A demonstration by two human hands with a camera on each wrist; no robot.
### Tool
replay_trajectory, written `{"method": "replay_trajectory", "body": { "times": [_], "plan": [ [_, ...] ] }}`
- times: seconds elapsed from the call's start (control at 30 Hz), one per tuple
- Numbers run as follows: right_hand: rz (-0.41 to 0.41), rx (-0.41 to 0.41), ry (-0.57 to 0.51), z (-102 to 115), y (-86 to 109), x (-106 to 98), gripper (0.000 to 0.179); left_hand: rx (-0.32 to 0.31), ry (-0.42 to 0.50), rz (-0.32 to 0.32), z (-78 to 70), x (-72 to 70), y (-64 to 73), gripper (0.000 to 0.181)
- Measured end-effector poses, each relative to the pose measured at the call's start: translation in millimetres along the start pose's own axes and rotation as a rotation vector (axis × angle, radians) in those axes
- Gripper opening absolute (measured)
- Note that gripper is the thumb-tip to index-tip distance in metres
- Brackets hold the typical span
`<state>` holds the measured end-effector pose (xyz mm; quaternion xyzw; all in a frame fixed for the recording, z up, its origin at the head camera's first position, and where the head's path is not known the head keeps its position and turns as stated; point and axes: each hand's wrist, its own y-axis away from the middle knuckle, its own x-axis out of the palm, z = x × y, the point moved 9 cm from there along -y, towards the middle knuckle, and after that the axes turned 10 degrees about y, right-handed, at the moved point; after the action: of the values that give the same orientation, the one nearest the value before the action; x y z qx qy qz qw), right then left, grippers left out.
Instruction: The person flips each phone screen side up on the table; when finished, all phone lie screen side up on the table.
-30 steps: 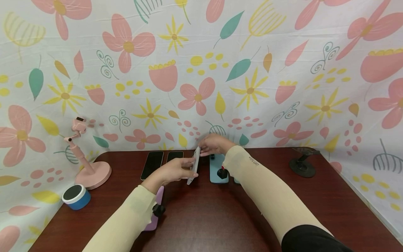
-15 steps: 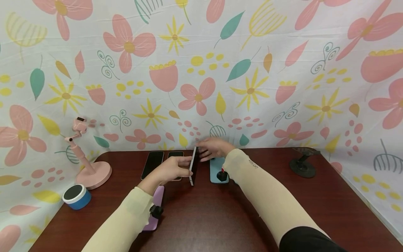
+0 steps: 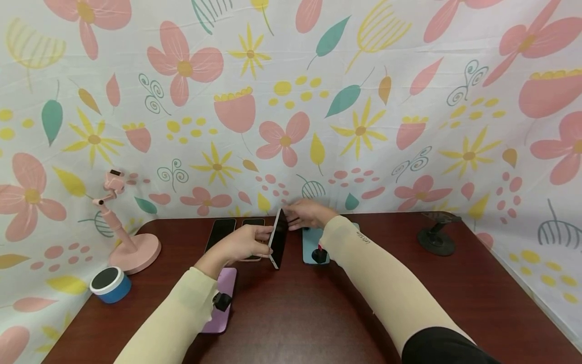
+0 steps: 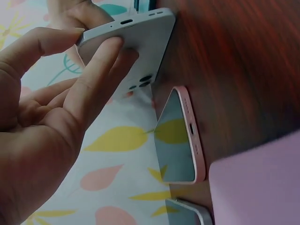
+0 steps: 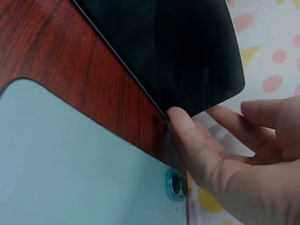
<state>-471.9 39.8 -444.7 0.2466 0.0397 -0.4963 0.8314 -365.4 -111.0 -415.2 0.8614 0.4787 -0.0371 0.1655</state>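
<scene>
Near the table's back edge a silver-white smartphone [image 3: 279, 241] stands on its long edge, screen to the right. My left hand [image 3: 245, 242] pinches its near end between thumb and fingers. In the left wrist view several fingers lie along its pale back [image 4: 150, 51]. At the far end my right hand [image 3: 309, 213] holds the bottom corner. Its thumb overlaps the black screen [image 5: 187, 56] in the right wrist view, with other fingers at and behind the short edge. A light-blue phone [image 3: 313, 242], camera side up, lies under the right wrist.
Left of the hands lie a black-screened phone [image 3: 220, 232] and a pink-edged phone [image 4: 178, 140]. A purple phone [image 3: 225, 303] lies below the left wrist. A pink stand [image 3: 136, 253] and blue-white jar [image 3: 111, 285] are left, a black stand [image 3: 436, 240] right. Patterned cloth hangs behind.
Between my hands the smartphone has turned from showing its pale back to showing its black screen on the right. The left hand has shifted slightly left.
</scene>
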Motion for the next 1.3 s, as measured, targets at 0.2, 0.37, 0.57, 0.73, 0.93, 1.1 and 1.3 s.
{"method": "replay_trajectory", "body": {
  "times": [0.2, 0.37, 0.57, 0.73, 0.93, 1.1, 1.3],
  "plan": [
    [-0.038, 0.003, 0.020, -0.7, 2.2, -0.5, 0.048, 0.002, -0.051, -0.004, 0.8, -3.6, -1.3, 0.079],
    [-0.043, 0.009, 0.078, 1.5, 4.5, 1.5, 0.044, -0.014, -0.122, -0.041, 5.0, -7.2, -1.8, 0.080],
    [-0.038, 0.008, 0.156, 3.2, 7.3, 3.2, 0.045, -0.011, -0.277, -0.076, 8.5, -11.5, -3.2, 0.082],
    [-0.057, 0.004, 0.218, 6.7, 10.3, 4.7, 0.048, -0.005, -0.314, -0.091, 9.0, -11.3, -7.2, 0.082],
    [-0.084, -0.009, 0.313, 10.9, 13.2, 5.6, 0.046, -0.021, -0.364, -0.132, 11.7, -9.6, -12.3, 0.080],
    [-0.116, -0.025, 0.399, 13.9, 14.1, 4.0, 0.036, -0.032, -0.348, -0.142, 14.4, -4.4, -15.3, 0.082],
    [-0.163, -0.029, 0.564, 17.1, 11.8, 0.9, 0.030, -0.013, -0.396, -0.150, 10.4, 2.1, -19.4, 0.080]
  ]
}}
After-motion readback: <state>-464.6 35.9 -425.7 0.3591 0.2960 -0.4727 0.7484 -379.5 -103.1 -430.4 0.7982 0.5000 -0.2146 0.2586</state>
